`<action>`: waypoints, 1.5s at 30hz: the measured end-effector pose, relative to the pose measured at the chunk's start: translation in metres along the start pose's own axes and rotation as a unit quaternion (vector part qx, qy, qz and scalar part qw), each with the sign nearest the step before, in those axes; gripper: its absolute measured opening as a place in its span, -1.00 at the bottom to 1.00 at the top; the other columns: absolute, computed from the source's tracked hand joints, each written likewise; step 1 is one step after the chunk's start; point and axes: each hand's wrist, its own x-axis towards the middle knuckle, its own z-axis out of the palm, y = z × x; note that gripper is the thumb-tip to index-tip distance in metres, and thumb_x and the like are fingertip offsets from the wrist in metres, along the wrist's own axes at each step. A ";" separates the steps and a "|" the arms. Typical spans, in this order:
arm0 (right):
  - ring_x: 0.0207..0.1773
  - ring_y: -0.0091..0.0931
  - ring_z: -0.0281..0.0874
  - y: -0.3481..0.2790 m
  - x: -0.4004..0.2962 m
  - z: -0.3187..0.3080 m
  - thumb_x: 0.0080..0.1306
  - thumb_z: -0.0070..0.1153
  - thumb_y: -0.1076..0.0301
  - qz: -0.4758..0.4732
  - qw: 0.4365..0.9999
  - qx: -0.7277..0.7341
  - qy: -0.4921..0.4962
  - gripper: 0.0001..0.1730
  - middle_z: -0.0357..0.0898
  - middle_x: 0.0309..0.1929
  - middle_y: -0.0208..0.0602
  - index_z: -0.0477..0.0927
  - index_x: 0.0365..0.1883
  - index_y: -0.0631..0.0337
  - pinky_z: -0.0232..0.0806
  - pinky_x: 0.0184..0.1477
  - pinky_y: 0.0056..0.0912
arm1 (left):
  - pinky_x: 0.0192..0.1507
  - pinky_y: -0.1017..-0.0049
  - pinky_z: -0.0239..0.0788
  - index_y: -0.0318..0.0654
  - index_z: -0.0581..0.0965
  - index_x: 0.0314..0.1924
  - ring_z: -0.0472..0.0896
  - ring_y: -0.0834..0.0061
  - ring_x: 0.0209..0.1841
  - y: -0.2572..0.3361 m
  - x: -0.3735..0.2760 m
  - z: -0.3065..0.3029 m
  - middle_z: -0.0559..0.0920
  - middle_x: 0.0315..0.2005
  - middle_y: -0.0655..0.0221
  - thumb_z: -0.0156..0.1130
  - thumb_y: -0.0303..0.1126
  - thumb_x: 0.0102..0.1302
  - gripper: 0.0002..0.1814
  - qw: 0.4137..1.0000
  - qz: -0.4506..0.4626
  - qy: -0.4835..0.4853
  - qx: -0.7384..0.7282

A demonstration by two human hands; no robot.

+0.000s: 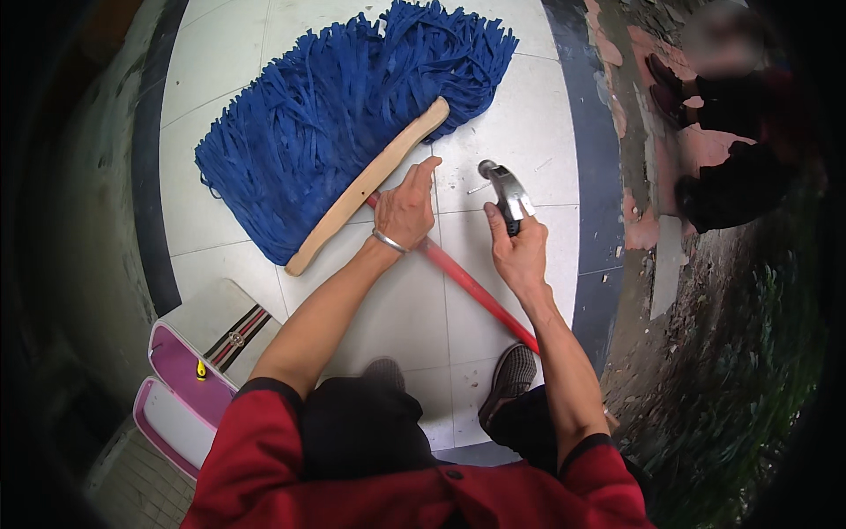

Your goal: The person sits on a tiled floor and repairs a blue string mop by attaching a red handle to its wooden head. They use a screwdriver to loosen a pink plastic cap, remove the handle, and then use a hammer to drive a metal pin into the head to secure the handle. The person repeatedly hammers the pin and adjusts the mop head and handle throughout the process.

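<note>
My right hand (521, 254) grips a claw hammer (512, 192) close below its metal head, over the tiles. A blue strip-cloth mop head (344, 112) lies spread on the floor, with a pale wooden bar (377, 182) along its near edge. A small dark hole shows near the bar's middle. From there a red pole (469, 281) runs toward my right foot. Across the pole, just short of the bar, is my left hand (404, 208), fingers stretched forward; its thumb and palm side are hidden. A nail (479, 188) lies near the hammer head.
At left stands an open white box with a pink-purple inside (175, 350); a yellow-handled tool (201, 370) is in it. Pale floor tiles (396, 284) end at a dark border (598, 198). Beyond it, rough ground and another person's shoes (667, 99) show at right.
</note>
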 end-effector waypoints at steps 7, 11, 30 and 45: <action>-0.15 0.11 0.60 0.046 0.020 0.022 0.37 0.07 0.18 0.068 0.991 -0.084 -0.074 -0.58 0.59 -0.32 0.35 0.60 -0.13 0.47 0.43 -0.12 -0.03 | -0.38 0.14 0.42 -0.16 0.41 0.18 0.60 -0.02 -0.42 0.001 0.002 0.005 0.64 -0.17 0.12 0.03 -0.57 0.33 -0.59 1.000 0.016 0.001 0.002; -0.31 -0.09 0.65 0.043 0.019 0.020 0.36 0.10 0.14 0.094 0.992 -0.052 -0.071 -0.55 0.63 -0.42 0.16 0.61 -0.17 0.47 0.43 -0.21 -0.14 | -0.39 0.15 0.42 -0.17 0.41 0.19 0.60 -0.02 -0.43 -0.002 0.001 0.004 0.63 -0.14 0.12 0.03 -0.56 0.33 -0.59 1.000 0.015 0.000 0.009; -0.81 -0.64 0.18 0.088 -0.023 -0.052 0.43 0.11 -0.04 0.262 0.931 0.249 0.058 -0.45 0.27 -0.74 -0.47 0.31 -0.61 0.13 -0.04 -0.83 -0.48 | -0.38 0.23 0.47 -0.14 0.46 0.13 0.64 0.08 -0.42 0.001 0.003 0.010 0.66 -0.20 0.20 0.08 -0.55 0.31 -0.62 0.998 0.012 -0.012 0.056; -0.75 -0.56 0.29 0.098 -0.017 -0.019 0.39 0.16 0.00 0.169 0.986 -0.011 0.011 -0.42 0.35 -0.76 -0.38 0.43 -0.66 0.27 0.15 -0.72 -0.36 | -0.35 0.19 0.46 -0.13 0.47 0.10 0.63 0.04 -0.41 0.004 0.004 0.008 0.66 -0.21 0.17 0.07 -0.53 0.32 -0.65 0.997 0.002 -0.019 0.070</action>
